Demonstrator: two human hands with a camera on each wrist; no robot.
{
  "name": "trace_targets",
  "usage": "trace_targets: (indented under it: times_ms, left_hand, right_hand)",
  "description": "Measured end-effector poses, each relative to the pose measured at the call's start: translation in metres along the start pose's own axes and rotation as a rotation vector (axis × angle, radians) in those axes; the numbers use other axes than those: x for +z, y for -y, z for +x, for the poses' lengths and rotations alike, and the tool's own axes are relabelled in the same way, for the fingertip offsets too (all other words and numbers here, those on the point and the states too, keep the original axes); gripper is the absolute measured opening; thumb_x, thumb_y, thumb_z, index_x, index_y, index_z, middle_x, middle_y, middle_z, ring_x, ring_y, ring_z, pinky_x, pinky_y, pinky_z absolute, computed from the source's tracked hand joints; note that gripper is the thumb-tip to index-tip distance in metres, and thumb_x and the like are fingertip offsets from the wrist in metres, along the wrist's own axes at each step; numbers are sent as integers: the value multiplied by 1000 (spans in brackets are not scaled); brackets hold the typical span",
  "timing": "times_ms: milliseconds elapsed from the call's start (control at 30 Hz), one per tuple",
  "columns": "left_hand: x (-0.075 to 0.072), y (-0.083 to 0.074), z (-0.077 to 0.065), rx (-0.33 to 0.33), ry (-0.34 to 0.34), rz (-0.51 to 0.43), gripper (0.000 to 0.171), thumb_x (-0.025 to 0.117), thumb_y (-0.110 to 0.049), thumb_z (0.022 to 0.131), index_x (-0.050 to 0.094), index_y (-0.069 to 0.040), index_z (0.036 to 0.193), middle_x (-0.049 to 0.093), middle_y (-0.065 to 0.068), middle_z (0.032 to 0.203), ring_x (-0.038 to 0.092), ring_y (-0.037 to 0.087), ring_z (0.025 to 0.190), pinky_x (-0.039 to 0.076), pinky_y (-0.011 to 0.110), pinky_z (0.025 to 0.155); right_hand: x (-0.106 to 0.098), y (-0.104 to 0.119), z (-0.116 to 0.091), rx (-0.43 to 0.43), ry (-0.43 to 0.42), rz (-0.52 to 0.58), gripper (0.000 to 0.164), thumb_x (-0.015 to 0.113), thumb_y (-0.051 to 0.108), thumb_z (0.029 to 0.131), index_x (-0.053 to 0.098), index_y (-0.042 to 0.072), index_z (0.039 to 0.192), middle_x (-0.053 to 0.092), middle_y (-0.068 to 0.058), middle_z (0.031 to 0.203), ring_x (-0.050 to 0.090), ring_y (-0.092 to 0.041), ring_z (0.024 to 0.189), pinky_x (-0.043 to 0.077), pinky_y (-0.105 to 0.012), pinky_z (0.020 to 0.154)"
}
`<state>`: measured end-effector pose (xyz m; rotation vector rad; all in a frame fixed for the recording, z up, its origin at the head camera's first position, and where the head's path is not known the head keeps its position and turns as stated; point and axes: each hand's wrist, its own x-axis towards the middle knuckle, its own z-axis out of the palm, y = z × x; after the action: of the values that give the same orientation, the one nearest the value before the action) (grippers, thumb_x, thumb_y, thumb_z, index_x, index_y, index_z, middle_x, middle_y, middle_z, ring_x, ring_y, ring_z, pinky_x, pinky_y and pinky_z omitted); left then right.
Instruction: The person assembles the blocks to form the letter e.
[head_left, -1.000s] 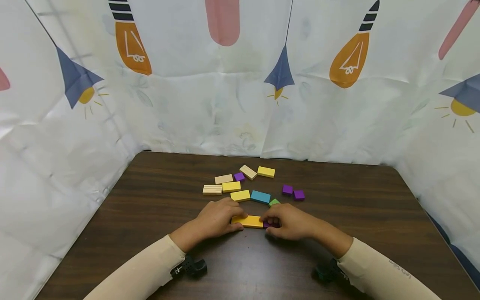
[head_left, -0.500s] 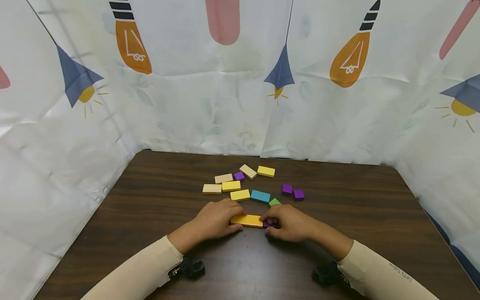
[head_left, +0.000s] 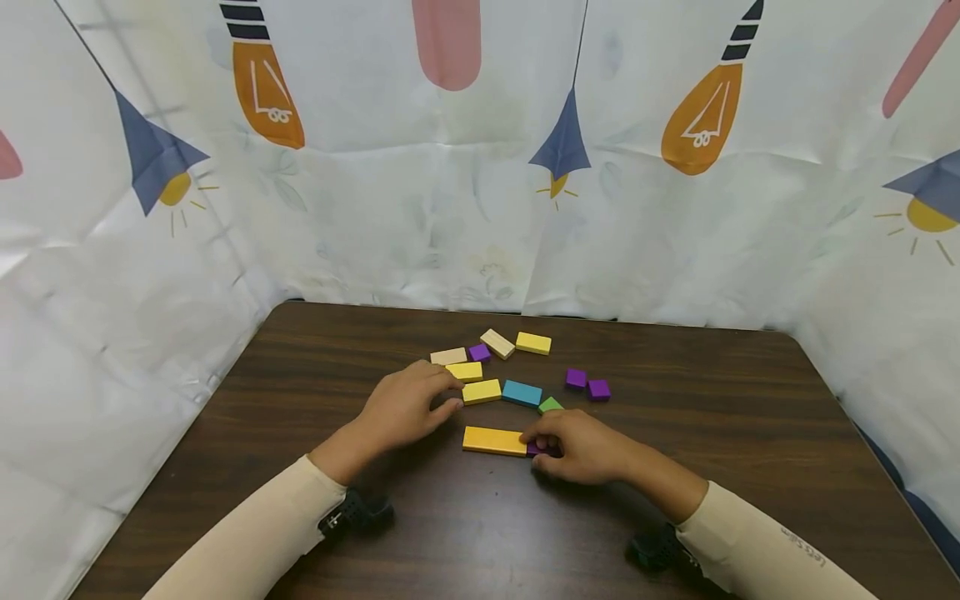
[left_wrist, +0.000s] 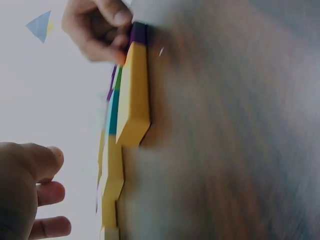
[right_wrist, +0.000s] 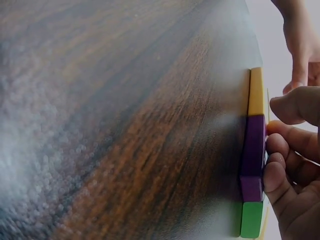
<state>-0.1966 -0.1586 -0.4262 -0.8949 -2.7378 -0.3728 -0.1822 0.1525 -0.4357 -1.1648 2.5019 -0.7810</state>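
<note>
A long orange-yellow wooden block [head_left: 491, 441] lies flat in front of me, end to end with a purple block [right_wrist: 254, 145]. My right hand [head_left: 588, 450] covers most of the purple block; its bent fingers rest along the top, with the index fingertip right at the joint. In the right wrist view the thumb stands clear of the blocks. My left hand [head_left: 408, 404] is apart from the long block, its fingers spread loosely and holding nothing. Its fingertips overlap the left ends of two yellow blocks [head_left: 481, 392] in the head view.
Behind the long block lie a blue block [head_left: 521, 393] and a green block [head_left: 550, 405]. Two purple pieces [head_left: 575, 379] sit farther right. More yellow, purple and pale wood blocks [head_left: 497, 343] lie toward the back of the dark table [head_left: 690, 400], before a printed white cloth [head_left: 450, 225].
My left hand has let go of the long orange-yellow block and moved left and back toward the yellow blocks, hiding one pale block. My right hand has stayed in place.
</note>
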Motion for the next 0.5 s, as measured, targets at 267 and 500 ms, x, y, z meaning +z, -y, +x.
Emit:
trace_targets:
  times_ms: [267,500]
  left_hand:
    - [-6,27,1,-112,27,17,32,77,-31,94,73,-13,120,67,7,123,61,30,116,53,50,92]
    - [-5,43,-2,-128,49,19,33,79,-27,92,74,-11,120,68,9,124,60,34,118,50,53,97]
  right_hand:
    - [0,2,-1,9,-3,-4,26,73,17,95,73,11,120,61,9,96,55,-9,85,49,-26,75]
    - [1,1,0,12,-5,-4,25,73,17,95,73,12,120,60,10,96,54,-8,84,49,-26,74]
